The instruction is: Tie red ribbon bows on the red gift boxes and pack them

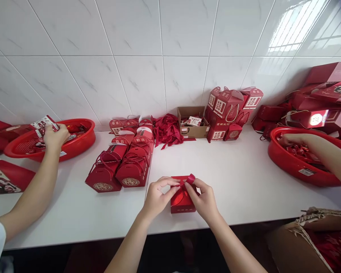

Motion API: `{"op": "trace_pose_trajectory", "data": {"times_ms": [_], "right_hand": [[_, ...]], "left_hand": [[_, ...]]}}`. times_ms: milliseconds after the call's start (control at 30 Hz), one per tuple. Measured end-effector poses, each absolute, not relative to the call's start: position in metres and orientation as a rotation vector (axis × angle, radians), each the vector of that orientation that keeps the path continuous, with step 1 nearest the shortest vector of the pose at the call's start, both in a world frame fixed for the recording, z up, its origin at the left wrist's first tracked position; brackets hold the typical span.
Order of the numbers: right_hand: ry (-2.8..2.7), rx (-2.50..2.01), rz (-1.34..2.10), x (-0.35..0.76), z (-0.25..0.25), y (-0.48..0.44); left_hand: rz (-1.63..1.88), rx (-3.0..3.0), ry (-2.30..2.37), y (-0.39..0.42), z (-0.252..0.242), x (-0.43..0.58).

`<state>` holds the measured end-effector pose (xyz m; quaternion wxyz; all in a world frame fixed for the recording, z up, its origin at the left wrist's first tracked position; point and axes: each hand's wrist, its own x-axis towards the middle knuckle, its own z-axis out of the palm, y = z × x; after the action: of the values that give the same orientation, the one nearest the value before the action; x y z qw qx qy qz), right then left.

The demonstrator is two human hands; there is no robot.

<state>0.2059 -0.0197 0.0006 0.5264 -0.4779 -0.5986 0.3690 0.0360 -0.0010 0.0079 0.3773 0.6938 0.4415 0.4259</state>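
A small red gift box [181,201] lies on the white table [238,178] right in front of me. My left hand [157,198] pinches the red ribbon [189,179] at the box's top from the left. My right hand [204,198] pinches the same ribbon from the right, where it forms a small loop. Both hands rest against the box.
Rows of finished red boxes [122,159] stand left of centre, with loose red ribbons [167,129], a cardboard box [192,122] and stacked boxes [230,112] behind. Another person's hand [54,135] reaches a red basin [74,142] at left; another arm [321,149] reaches a red basin [298,165] at right.
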Motion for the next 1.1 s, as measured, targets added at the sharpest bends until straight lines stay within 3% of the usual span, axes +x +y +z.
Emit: {"op": "trace_pose_trajectory", "data": {"times_ms": [567,1100], "right_hand": [[-1.490,-1.241,0.655,0.206,-0.011,-0.023],[-1.353,-1.212,1.139,0.204,-0.005,-0.024]], "left_hand": [[1.204,1.861,1.284,-0.007,0.001,0.053],[1.252,1.728,1.256,-0.004,-0.001,0.056]]}}
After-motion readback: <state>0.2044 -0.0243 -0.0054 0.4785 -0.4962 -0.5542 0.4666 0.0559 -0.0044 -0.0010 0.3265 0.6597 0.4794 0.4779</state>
